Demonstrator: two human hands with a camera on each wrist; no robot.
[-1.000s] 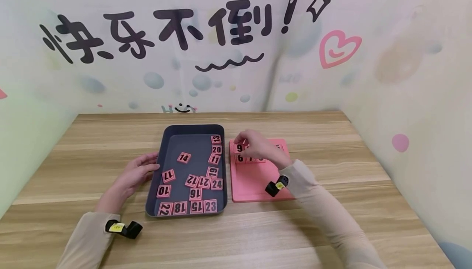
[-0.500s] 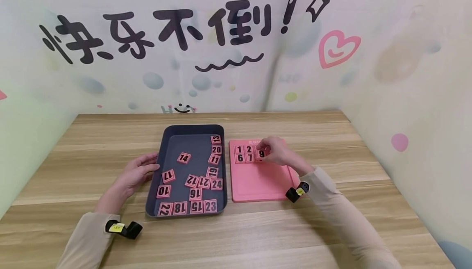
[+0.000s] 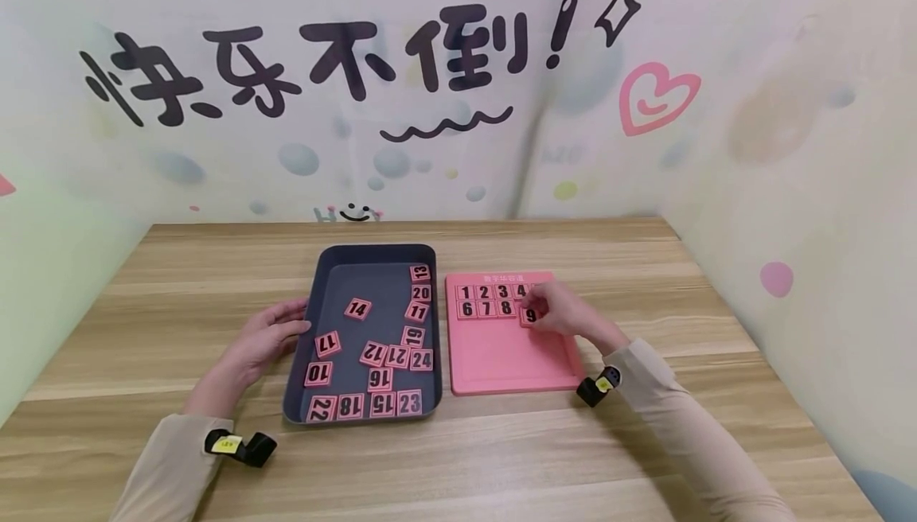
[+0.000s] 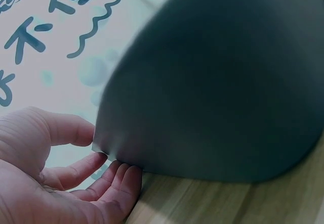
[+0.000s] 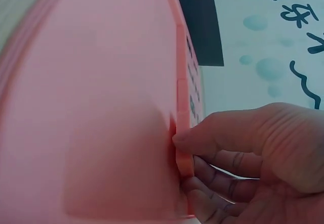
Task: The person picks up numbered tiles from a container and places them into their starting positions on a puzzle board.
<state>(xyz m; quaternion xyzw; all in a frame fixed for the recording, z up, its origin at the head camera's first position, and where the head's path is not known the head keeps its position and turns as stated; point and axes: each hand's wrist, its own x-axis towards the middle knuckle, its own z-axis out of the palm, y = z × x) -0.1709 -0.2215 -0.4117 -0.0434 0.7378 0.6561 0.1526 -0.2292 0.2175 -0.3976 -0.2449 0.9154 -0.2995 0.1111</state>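
And the right hand (image 3: pixel 562 315) is going across again! A second ago it was carrying the 9 tile (image 3: pixel 528 316) over the left end of the pink board (image 3: pixel 494 359); half a second ago it was crossing the third column; now it is bringing the tile just past the 8 tile (image 3: pixel 505 309). Thumb and fingers are pinching the 9 by its edges, and the tile is sitting a touch lower than its neighbours. Whether it is lying flat yet, I cannot tell.

That shift is uncovering the 3 tile (image 3: pixel 503 292) and 4 tile (image 3: pixel 520 291) above, while the hand is hiding what lies beyond. For the work, it is looking like the second row is growing in order: the 6 tile (image 3: pixel 467 309), 7 tile (image 3: pixel 486 309), 8, and the 9 is nearing its spot.

Over on the other side, the left hand (image 3: pixel 265 339) is staying put, thumb and curled fingers gripping the left wall of the dark tray (image 3: pixel 376 255), seemingly steadying it. Inside, the 14 tile (image 3: pixel 357 309), the 10 tile (image 3: pixel 318 373) and the others are lying just as they were, so plenty is apparently remaining.
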